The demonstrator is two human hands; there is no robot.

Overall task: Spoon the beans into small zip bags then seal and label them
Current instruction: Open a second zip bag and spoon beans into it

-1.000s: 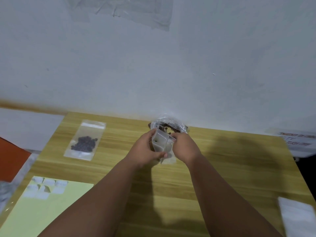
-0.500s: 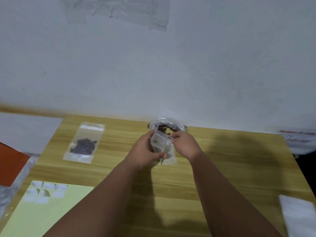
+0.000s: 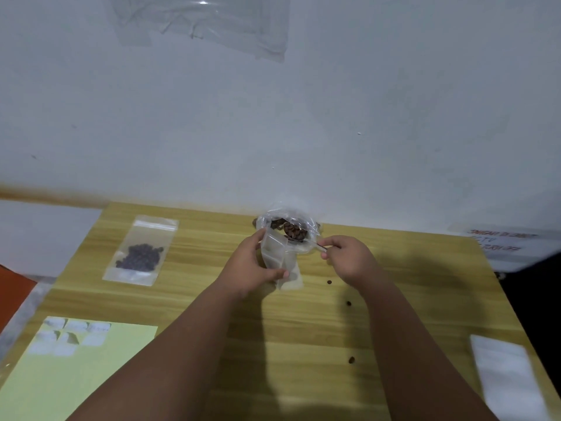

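Observation:
My left hand [image 3: 253, 270] grips a small clear zip bag [image 3: 277, 253], held upright with its mouth open. To its right, my right hand [image 3: 349, 258] pinches the handle of a metal spoon [image 3: 296, 233]. The spoon's bowl carries brown beans and sits over the big clear bag of beans [image 3: 288, 224] at the table's back edge, just beside the small bag's mouth. A filled small zip bag [image 3: 141, 252] with dark beans lies flat at the left. A yellow-green sheet with several white labels [image 3: 71, 337] lies at the front left.
Three loose beans [image 3: 349, 303] lie on the wooden table [image 3: 409, 284] right of the middle. A stack of white bags [image 3: 513, 381] lies at the front right corner. The white wall stands right behind the table. An orange object [image 3: 12, 294] sits off the left edge.
My right hand has let go of the small bag's mouth, moved right and now holds the spoon loaded with beans. Loose beans have come into view on the table.

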